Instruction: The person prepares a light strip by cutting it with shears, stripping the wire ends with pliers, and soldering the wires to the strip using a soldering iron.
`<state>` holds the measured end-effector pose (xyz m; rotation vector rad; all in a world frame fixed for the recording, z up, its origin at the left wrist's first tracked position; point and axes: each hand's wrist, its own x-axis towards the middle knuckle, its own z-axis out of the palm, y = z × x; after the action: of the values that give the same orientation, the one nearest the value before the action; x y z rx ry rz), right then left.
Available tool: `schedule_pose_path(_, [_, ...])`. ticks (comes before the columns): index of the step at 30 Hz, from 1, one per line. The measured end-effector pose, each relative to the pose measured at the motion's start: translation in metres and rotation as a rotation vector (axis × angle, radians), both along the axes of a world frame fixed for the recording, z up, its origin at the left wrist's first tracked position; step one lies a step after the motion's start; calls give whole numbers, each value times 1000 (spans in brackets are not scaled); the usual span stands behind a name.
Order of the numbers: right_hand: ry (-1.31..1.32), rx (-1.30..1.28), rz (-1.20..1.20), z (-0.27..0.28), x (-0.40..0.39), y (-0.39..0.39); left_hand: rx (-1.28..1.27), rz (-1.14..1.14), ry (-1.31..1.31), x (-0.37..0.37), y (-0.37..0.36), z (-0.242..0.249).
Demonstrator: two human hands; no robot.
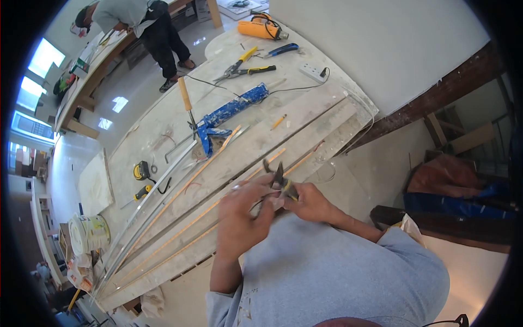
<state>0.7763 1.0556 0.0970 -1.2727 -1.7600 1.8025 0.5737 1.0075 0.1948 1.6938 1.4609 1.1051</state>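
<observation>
Close to my chest, my right hand is closed around a pair of dark pliers with some yellow on them, their jaws pointing up and away. My left hand, slightly blurred, is closed with its fingertips pinched beside the pliers. What those fingers hold is too small and hidden to make out. Beneath both hands, thin orange-yellow strips run lengthwise over the worn white workbench. Silvery metal channels lie farther left.
A blue caulking gun, tin snips, blue utility knife, orange heat gun, power strip and pencil lie on the bench. A tape measure and bucket are leftward. Another person bends over a farther table.
</observation>
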Motion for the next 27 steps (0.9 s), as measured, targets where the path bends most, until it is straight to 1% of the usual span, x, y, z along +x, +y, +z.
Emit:
schedule_pose_path(1, [39, -55, -70, -7, -1, -1, 5, 56, 8, -10, -8, 16])
schedule_pose_path(2, [39, -55, -77, -12, 2, 0, 12, 112, 16, -18, -14, 27])
schedule_pose_path(3, [106, -64, -86, -16, 7, 5, 15, 108, 15, -24, -19, 32])
schedule_pose_path(4, [171, -73, -92, -18, 13, 9, 24, 195, -46, -28, -24, 34])
schedule_pose_path(5, [168, -74, -93, -15, 17, 12, 30, 281, -106, -31, -27, 35])
schedule_pose_path(7, [350, -293, -87, -6, 24, 14, 36, 290, -96, -36, -24, 24])
schedule_pose_path(8, [346, -289, -85, -7, 27, 16, 49, 298, -86, -36, -21, 19])
schedule_pose_path(10, [435, -193, 34, -12, 33, 18, 51, 269, -83, -34, -19, 16])
schedule_pose_path(12, [475, -214, 26, -1, 30, 16, 51, 239, -76, -32, -16, 13])
schedule_pose_path(14, [516, -238, 19, 2, 26, 15, 155, 158, -87, -23, -12, 12])
schedule_pose_path(16, [803, -205, 122, -1, 25, 16, 144, 152, -82, -15, -10, 6])
schedule_pose_path(17, [802, -199, 122, 12, 25, 15, 136, 146, -76, -13, -9, 4])
schedule_pose_path(19, [494, -59, 62, 61, 33, 12, 119, 156, -73, -16, -10, 1])
schedule_pose_path(20, [489, -57, 58, 79, 41, 16, 85, 164, -67, -18, -14, -1])
schedule_pose_path(22, [210, 860, 174, 104, 69, 31, 56, 184, -78, -28, -23, -13])
schedule_pose_path(23, [37, 879, 98, 104, 82, 36, 32, 204, -84, -34, -27, -20])
schedule_pose_path(24, [-141, 891, 19, 101, 97, 41, 25, 174, -92, -38, -33, -25])
schedule_pose_path(26, [-416, 575, -269, 65, 137, 56, -48, 238, -62, -44, -41, -36])
schedule_pose_path(27, [-440, 570, -289, 42, 150, 57, -43, 241, -55, -42, -44, -36])
